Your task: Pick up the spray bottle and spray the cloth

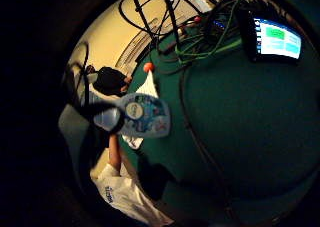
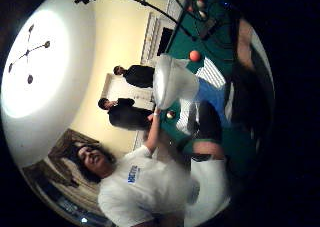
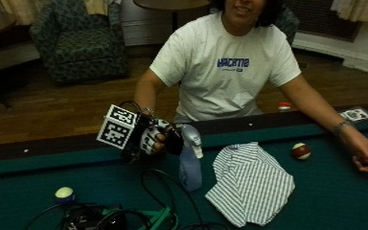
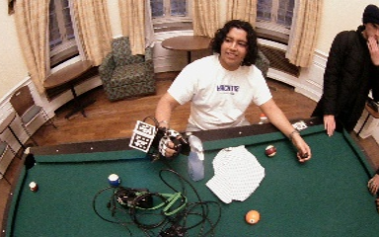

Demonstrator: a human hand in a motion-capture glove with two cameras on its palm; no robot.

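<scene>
A clear bluish spray bottle [image 3: 190, 167] with a white trigger head stands upright on the green felt, just inside the near rail. I cannot tell whether its base touches the felt. My gloved right hand [image 3: 162, 139] grips it at the neck, fingers curled round under the head. The palm views show the bottle [image 1: 142, 114] and its head [image 2: 172, 82] close to the palm. A white striped cloth [image 3: 251, 184] lies crumpled on the felt right beside the bottle. In the wide view the hand [image 4: 171, 144], bottle [image 4: 195, 165] and cloth [image 4: 237, 173] sit mid-table.
A tangle of black and green cables [image 4: 157, 202] lies in front of the bottle. Pool balls are scattered: a red-and-white one [image 3: 301, 151] past the cloth, a pale one [image 3: 64, 193], an orange one [image 4: 252, 216]. The bare left hand [image 3: 366, 160] rests on the felt.
</scene>
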